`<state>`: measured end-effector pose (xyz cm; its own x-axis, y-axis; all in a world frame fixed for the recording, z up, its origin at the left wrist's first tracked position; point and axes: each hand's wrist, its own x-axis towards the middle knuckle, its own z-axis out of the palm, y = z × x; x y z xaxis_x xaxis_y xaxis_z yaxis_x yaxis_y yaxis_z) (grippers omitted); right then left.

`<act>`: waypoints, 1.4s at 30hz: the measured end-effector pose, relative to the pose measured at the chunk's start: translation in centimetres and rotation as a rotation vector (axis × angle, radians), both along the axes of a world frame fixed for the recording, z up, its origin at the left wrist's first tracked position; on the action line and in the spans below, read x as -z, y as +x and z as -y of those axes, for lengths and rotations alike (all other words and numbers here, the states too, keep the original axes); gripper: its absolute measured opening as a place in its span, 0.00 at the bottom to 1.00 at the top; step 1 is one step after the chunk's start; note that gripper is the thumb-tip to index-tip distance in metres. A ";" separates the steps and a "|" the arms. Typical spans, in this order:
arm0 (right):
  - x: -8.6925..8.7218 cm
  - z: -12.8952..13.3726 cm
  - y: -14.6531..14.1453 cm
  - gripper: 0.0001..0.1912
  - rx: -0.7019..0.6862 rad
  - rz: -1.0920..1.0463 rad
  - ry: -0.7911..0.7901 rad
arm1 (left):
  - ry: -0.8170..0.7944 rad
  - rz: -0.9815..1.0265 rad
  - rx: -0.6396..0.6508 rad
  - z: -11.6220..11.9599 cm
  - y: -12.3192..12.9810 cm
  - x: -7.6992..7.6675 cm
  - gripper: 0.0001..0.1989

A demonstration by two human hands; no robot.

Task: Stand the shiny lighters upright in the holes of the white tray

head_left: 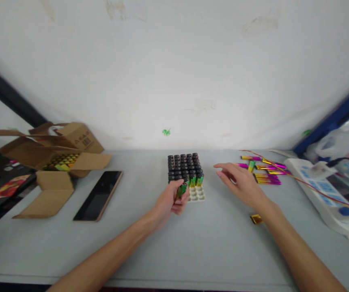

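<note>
My left hand (172, 198) is closed round a green-and-gold battery (182, 190) with a dark top, at the near left corner of a white tray (200, 198). Whether more than one is in the grip is hard to see. Many upright batteries with black tops (184, 163) fill the tray's back rows, and bare round slots show at its front right. To the right of the tray my right hand (240, 182) hovers with fingers stretched out and apart, holding nothing. Just beyond it lie several purple-and-gold batteries (268, 178) and a green one (251, 166).
On the left stand an open cardboard box (93, 161) with yellow-and-black contents and a dark phone (100, 196). A small gold piece (256, 219) lies beside my right forearm. A white power strip (326, 198) with a thin red-yellow wire (310, 183) runs along the right.
</note>
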<state>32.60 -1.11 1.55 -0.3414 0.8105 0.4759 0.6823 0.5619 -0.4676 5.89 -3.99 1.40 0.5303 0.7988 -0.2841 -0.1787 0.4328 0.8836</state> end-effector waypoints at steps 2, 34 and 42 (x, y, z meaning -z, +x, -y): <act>0.2 -0.1 -0.1 0.16 0.005 0.010 -0.011 | 0.000 -0.020 -0.019 0.1 0.0 0.0 0.21; 0.0 -0.4 0.3 0.13 -0.025 0.038 -0.029 | 1.405 -0.722 -0.099 -3.3 0.2 -3.1 0.06; -0.3 -0.6 0.9 0.13 -0.001 0.068 -0.011 | 1.464 -0.902 -0.033 -3.8 -1.2 -3.3 0.08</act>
